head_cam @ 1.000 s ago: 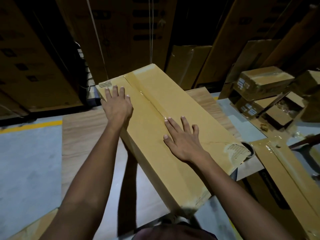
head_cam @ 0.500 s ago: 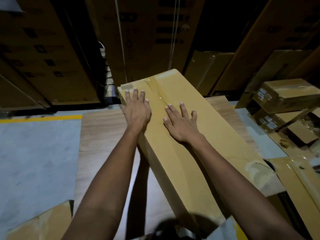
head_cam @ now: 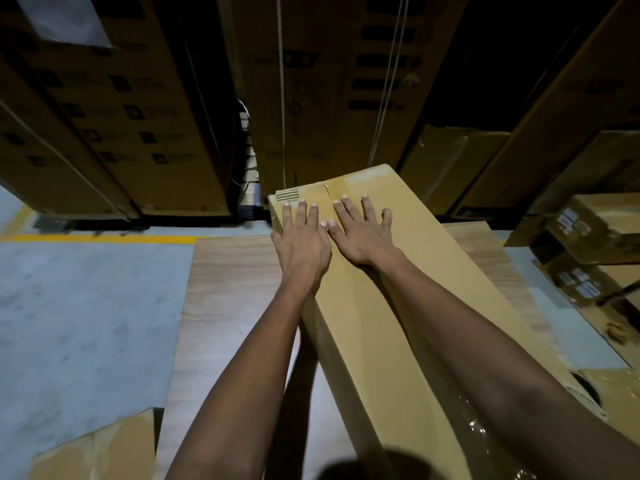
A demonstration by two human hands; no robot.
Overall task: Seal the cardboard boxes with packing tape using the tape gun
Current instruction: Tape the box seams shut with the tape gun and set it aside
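A long brown cardboard box (head_cam: 429, 292) lies on a wooden table (head_cam: 228, 292), running away from me, with clear packing tape along its top seam. My left hand (head_cam: 303, 247) presses flat on the box's far left top, fingers straight. Beside it, my right hand (head_cam: 360, 233) lies flat on the taped seam near the far end, fingers spread. Both hands almost touch each other. No tape gun shows in this view.
Tall stacks of printed cartons (head_cam: 114, 109) wall the back. Smaller taped boxes (head_cam: 602, 223) pile up at the right. A flattened cardboard piece (head_cam: 97, 452) lies at the lower left. Grey floor (head_cam: 79, 306) with a yellow line (head_cam: 100, 238) spreads to the left.
My right hand has slid along the taped seam from the box's middle to its far end, beside my left hand. My view has moved closer over the box.
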